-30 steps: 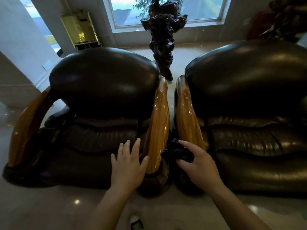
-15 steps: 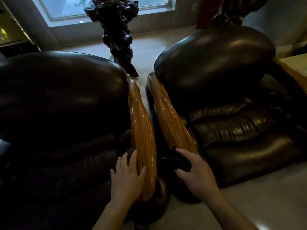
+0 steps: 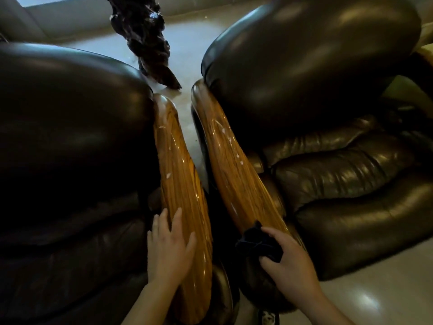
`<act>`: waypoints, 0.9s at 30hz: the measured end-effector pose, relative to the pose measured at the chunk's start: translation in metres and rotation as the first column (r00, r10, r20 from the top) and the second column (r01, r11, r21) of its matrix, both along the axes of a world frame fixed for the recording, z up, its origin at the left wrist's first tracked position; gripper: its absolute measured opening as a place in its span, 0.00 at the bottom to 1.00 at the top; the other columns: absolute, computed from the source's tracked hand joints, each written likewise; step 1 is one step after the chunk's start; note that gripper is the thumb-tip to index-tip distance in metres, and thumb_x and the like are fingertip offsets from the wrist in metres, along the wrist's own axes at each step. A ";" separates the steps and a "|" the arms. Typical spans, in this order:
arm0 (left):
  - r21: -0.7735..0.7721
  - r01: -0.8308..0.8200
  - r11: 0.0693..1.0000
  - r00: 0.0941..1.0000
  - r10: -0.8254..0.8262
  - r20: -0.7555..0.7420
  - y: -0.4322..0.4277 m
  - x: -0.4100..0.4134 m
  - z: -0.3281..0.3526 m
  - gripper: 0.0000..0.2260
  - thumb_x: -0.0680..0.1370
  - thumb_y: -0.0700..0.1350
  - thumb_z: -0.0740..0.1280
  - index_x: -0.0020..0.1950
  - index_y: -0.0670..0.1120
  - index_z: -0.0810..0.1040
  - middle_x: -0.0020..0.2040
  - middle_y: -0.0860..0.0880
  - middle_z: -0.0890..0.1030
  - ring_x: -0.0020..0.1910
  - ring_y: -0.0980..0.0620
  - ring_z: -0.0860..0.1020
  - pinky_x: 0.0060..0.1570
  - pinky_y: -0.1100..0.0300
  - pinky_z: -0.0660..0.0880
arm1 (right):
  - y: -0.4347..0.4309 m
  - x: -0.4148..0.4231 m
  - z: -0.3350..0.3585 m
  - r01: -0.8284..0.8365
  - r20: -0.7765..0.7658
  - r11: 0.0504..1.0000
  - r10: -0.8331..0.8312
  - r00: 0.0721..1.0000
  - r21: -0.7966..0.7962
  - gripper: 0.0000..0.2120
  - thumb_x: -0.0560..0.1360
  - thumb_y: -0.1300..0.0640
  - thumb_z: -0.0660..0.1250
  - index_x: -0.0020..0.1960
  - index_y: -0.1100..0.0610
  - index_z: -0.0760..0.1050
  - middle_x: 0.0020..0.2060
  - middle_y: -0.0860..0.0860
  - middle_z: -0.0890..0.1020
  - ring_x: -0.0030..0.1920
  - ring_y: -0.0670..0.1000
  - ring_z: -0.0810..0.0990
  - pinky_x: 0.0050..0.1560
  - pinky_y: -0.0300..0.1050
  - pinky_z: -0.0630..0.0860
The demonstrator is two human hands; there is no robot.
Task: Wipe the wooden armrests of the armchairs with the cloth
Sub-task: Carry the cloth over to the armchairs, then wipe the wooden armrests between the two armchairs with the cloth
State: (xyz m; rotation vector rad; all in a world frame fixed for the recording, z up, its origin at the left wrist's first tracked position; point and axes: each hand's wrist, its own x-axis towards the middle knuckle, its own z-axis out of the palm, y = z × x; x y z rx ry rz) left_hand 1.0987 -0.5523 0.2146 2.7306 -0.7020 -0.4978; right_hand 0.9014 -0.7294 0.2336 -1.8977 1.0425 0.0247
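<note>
Two dark leather armchairs stand side by side, the left armchair (image 3: 70, 137) and the right armchair (image 3: 328, 160). Between them run two glossy wooden armrests, the left chair's armrest (image 3: 180, 184) and the right chair's armrest (image 3: 234, 170); both carry small white specks. My left hand (image 3: 168, 247) lies flat with fingers spread on the lower part of the left chair's armrest. My right hand (image 3: 290, 261) grips a crumpled dark cloth (image 3: 255, 242) pressed against the lower end of the right chair's armrest.
A dark carved wooden sculpture (image 3: 147, 41) stands on the pale shiny floor (image 3: 187, 43) behind the gap between the chairs. A narrow strip of floor separates the two armrests. More floor shows at the lower right.
The view has moved closer and tilted down onto the armrests. My left hand now rests further onto the left chair's armrest. The cloth stays at the lower end of the right chair's armrest.
</note>
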 end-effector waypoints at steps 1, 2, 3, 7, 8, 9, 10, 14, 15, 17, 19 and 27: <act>-0.013 -0.004 1.000 1.000 0.004 0.031 -0.007 0.006 -0.010 0.31 0.79 0.60 0.58 0.79 0.56 0.50 0.80 0.45 0.50 0.79 0.45 0.47 0.76 0.44 0.51 | -0.010 0.005 -0.008 0.011 0.012 1.000 -0.010 1.000 -0.018 0.30 0.69 0.56 0.74 0.66 0.35 0.71 0.56 0.31 0.74 0.57 0.34 0.73 0.52 0.29 0.68; -0.029 -0.006 1.000 0.998 0.008 0.062 -0.016 0.012 -0.020 0.31 0.79 0.59 0.59 0.79 0.55 0.52 0.80 0.45 0.51 0.79 0.45 0.47 0.76 0.44 0.51 | -0.019 0.010 -0.017 0.033 0.035 0.998 -0.032 0.999 -0.044 0.31 0.69 0.58 0.75 0.66 0.36 0.71 0.56 0.31 0.74 0.57 0.33 0.74 0.52 0.28 0.68; -0.043 -0.008 0.999 0.996 0.012 0.089 -0.023 0.018 -0.030 0.31 0.79 0.59 0.59 0.79 0.54 0.53 0.80 0.44 0.52 0.79 0.45 0.47 0.76 0.45 0.51 | -0.028 0.017 -0.026 0.058 0.067 0.995 -0.053 0.996 -0.077 0.32 0.69 0.59 0.75 0.66 0.36 0.71 0.56 0.31 0.74 0.57 0.32 0.73 0.52 0.28 0.68; -0.077 0.011 0.997 0.984 0.003 0.176 -0.045 0.030 -0.068 0.30 0.79 0.58 0.60 0.78 0.52 0.56 0.79 0.45 0.54 0.79 0.45 0.50 0.74 0.44 0.54 | -0.050 0.049 -0.054 0.119 0.214 0.970 -0.073 0.974 -0.210 0.32 0.69 0.62 0.75 0.68 0.41 0.71 0.57 0.34 0.74 0.59 0.31 0.72 0.51 0.24 0.69; -0.089 -0.006 0.996 0.984 0.022 0.179 -0.048 0.033 -0.078 0.29 0.78 0.58 0.60 0.78 0.52 0.56 0.79 0.44 0.54 0.78 0.45 0.51 0.74 0.42 0.56 | -0.054 0.057 -0.061 0.130 0.248 0.964 -0.070 0.966 -0.232 0.32 0.70 0.63 0.74 0.69 0.43 0.71 0.57 0.36 0.74 0.60 0.34 0.73 0.53 0.26 0.69; -0.098 -0.028 0.995 0.983 0.045 0.178 -0.052 0.035 -0.088 0.29 0.79 0.57 0.60 0.77 0.52 0.56 0.79 0.44 0.54 0.78 0.44 0.52 0.73 0.40 0.58 | -0.058 0.065 -0.068 0.133 0.269 0.958 -0.063 0.961 -0.252 0.32 0.70 0.63 0.74 0.70 0.44 0.70 0.58 0.38 0.74 0.60 0.36 0.73 0.55 0.29 0.70; -0.100 -0.040 0.994 0.981 0.058 0.185 -0.054 0.035 -0.097 0.29 0.79 0.57 0.59 0.77 0.51 0.56 0.79 0.44 0.55 0.78 0.44 0.52 0.73 0.40 0.58 | -0.062 0.072 -0.076 0.129 0.274 0.954 -0.053 0.960 -0.270 0.32 0.71 0.63 0.74 0.70 0.46 0.70 0.59 0.40 0.74 0.61 0.40 0.74 0.58 0.33 0.72; -0.104 -0.025 0.994 0.964 0.051 0.260 -0.053 0.033 -0.125 0.31 0.78 0.60 0.55 0.79 0.48 0.56 0.79 0.43 0.55 0.80 0.46 0.48 0.76 0.43 0.50 | -0.066 0.076 -0.114 -0.033 0.088 0.913 0.075 0.993 -0.407 0.34 0.71 0.55 0.76 0.74 0.46 0.67 0.72 0.48 0.66 0.73 0.52 0.65 0.70 0.58 0.70; -0.117 -0.024 0.993 0.960 0.056 0.275 -0.052 0.034 -0.128 0.31 0.78 0.60 0.54 0.79 0.49 0.57 0.79 0.44 0.55 0.80 0.46 0.48 0.76 0.43 0.51 | -0.067 0.074 -0.124 -0.117 0.035 0.867 0.152 0.988 -0.485 0.36 0.71 0.51 0.75 0.75 0.45 0.65 0.76 0.49 0.63 0.76 0.54 0.61 0.73 0.61 0.64; -0.142 -0.025 0.990 0.951 0.067 0.303 -0.049 0.036 -0.133 0.30 0.78 0.58 0.55 0.78 0.50 0.58 0.79 0.44 0.57 0.79 0.47 0.50 0.75 0.42 0.52 | -0.075 0.070 -0.137 -0.255 -0.020 0.752 0.306 0.952 -0.608 0.34 0.73 0.43 0.70 0.76 0.42 0.62 0.79 0.49 0.58 0.79 0.55 0.55 0.76 0.61 0.55; -0.165 -0.022 0.986 0.944 0.075 0.321 -0.048 0.037 -0.136 0.29 0.78 0.57 0.55 0.78 0.50 0.58 0.78 0.44 0.58 0.79 0.47 0.51 0.75 0.43 0.53 | -0.087 0.070 -0.147 -0.320 -0.018 0.669 0.417 0.909 -0.671 0.29 0.77 0.41 0.64 0.77 0.43 0.62 0.80 0.47 0.58 0.80 0.53 0.54 0.77 0.60 0.53; -0.181 -0.030 0.983 0.935 0.092 0.342 -0.048 0.037 -0.139 0.29 0.77 0.55 0.55 0.78 0.50 0.59 0.78 0.45 0.59 0.79 0.47 0.52 0.75 0.43 0.54 | -0.103 0.132 -0.142 0.085 0.225 0.868 0.031 0.974 -0.489 0.25 0.78 0.50 0.62 0.75 0.51 0.66 0.77 0.48 0.63 0.79 0.52 0.57 0.75 0.57 0.61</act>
